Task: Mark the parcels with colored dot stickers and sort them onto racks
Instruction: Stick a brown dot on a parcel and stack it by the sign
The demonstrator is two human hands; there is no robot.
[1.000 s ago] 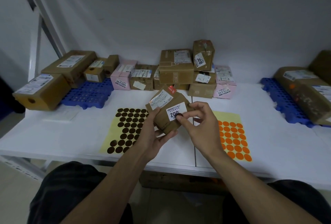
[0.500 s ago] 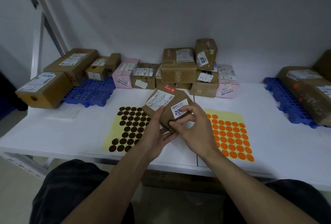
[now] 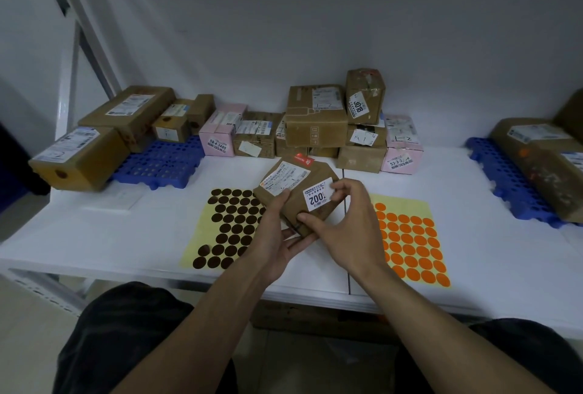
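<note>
I hold a small brown parcel [image 3: 295, 195] above the white table [image 3: 473, 236], tilted, with white labels on its top face, one reading 002. My left hand [image 3: 274, 236] grips it from below and on its left side, thumb on top. My right hand [image 3: 344, 223] pinches its right side, thumb on the near edge and fingers on the 002 label. A yellow sheet of dark brown dot stickers [image 3: 230, 226] lies to the left. Part of a yellow sheet of orange dot stickers [image 3: 410, 242] shows to the right of my right hand.
Several brown and pink parcels [image 3: 318, 128] are stacked along the wall. A blue rack [image 3: 157, 163] at the left carries brown boxes [image 3: 82, 157]. A second blue rack [image 3: 511, 185] at the right carries a long brown parcel [image 3: 542, 160]. A metal frame post [image 3: 72, 56] rises at far left.
The parcel has turned slightly in my hands. My right thumb has slid from the 002 label down to the parcel's near edge.
</note>
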